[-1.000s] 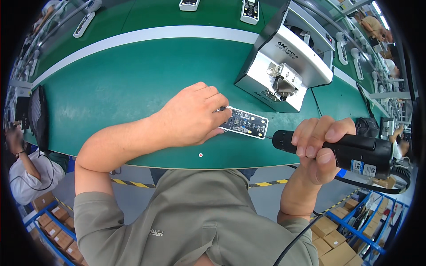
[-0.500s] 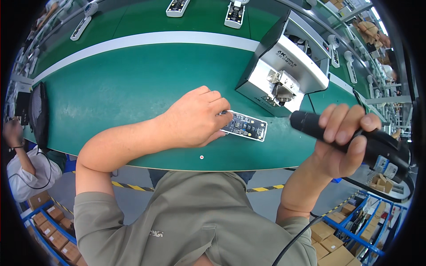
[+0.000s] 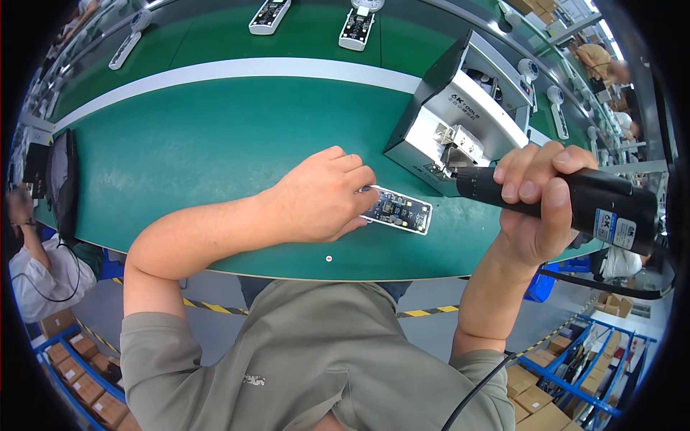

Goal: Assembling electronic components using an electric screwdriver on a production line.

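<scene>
My left hand (image 3: 320,197) rests on the bench with its fingers closed on one end of a white plastic housing (image 3: 429,221). A black circuit board (image 3: 399,209) with small yellowish parts lies face up inside it; my fingers hide the left end. In my right hand (image 3: 530,230) is a black electric screwdriver (image 3: 611,194), held nearly level with the fingers wrapped round its body. Its nose points left, at the metal outlet of a silver and black screw feeder (image 3: 481,111). Whether the tip touches the outlet, I cannot tell.
Beyond the white strip (image 3: 287,67) on the green bench (image 3: 180,144), several white units with circuit boards (image 3: 356,30) lie on a green conveyor. At the far left stands a black mesh bag (image 3: 65,183), with another person's arm (image 3: 32,241) near it. A cable hangs by my right arm.
The screwdriver has moved left and its nose has come up to the feeder's outlet. My left hand and the housing stay nearly in place. The units on the conveyor have shifted left.
</scene>
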Motion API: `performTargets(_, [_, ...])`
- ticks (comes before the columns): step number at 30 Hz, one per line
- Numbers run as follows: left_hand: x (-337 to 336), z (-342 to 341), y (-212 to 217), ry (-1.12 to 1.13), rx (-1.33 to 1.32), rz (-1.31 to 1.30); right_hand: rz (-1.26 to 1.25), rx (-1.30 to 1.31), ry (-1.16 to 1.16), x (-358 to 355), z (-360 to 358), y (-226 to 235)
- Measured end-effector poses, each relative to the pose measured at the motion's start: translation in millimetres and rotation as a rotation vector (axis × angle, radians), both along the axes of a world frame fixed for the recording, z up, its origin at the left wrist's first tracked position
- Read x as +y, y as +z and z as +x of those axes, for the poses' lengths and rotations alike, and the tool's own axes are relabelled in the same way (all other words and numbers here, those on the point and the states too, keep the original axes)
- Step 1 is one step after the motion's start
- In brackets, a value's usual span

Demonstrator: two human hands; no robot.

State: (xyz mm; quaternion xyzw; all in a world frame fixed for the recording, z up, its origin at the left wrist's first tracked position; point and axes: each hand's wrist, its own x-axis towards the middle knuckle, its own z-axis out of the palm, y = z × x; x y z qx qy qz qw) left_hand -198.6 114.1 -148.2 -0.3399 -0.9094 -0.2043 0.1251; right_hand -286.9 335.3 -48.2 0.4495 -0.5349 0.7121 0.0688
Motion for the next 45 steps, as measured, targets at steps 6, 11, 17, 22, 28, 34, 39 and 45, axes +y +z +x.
performTargets(6, [1, 0, -5, 0.000, 0.044, 0.012, -0.060, -0.018, -0.042, 5, 8, 3])
performTargets(11, [1, 1, -3, 0.003, 0.046, 0.005, -0.087, -0.038, 0.021, 7, 10, 5])
performTargets(17, [8, 3, 3, 0.047, 0.057, 0.217, -0.121, -0.112, 0.137, 9, 21, 7])
performTargets(22, [12, 3, 13, 0.055, 0.029, 0.453, -0.118, -0.118, 0.224, 3, 35, 9])
performTargets(28, [4, 7, 11, 0.023, -0.005, 0.461, -0.108, -0.135, 0.305, -13, 47, 7])
performTargets(34, [11, 5, 9, 0.012, -0.001, 0.620, -0.180, -0.176, 0.238, -15, 60, 10])
performTargets(39, [12, 7, 8, -0.043, -0.030, 0.738, -0.191, -0.184, 0.223, -9, 61, 11])
performTargets(45, [14, 7, 7, -0.071, -0.045, 0.791, -0.209, -0.168, 0.190, -4, 64, 12])
